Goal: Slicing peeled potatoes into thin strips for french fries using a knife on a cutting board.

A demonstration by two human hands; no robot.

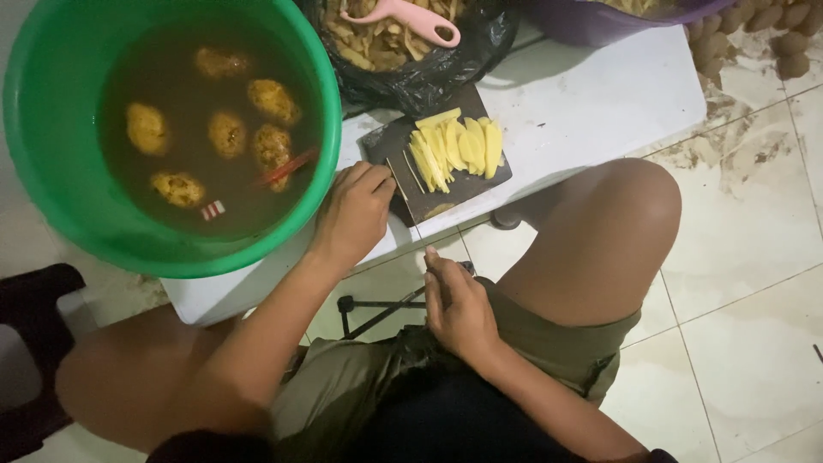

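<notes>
My left hand (pixel 356 213) rests on the near-left corner of a dark cutting board (pixel 454 190), with its fingers curled. A thin knife blade (pixel 397 180) sticks out from its fingers, edge-on, beside a pile of yellow potato sticks and slices (pixel 456 147) on the board. My right hand (pixel 459 307) lies low over my lap with the fingers together. A small dark thing (pixel 466 267) shows at its fingertips, and I cannot tell whether it is held.
A green bucket (pixel 51 184) of murky water with several whole potatoes (pixel 227 133) stands at the left of the white low table (pixel 591 94). A black bag of peelings (pixel 429 73) with a pink peeler (pixel 403 15) lies behind the board. My bare knee (pixel 609 231) is at the right, over a tiled floor (pixel 746 257).
</notes>
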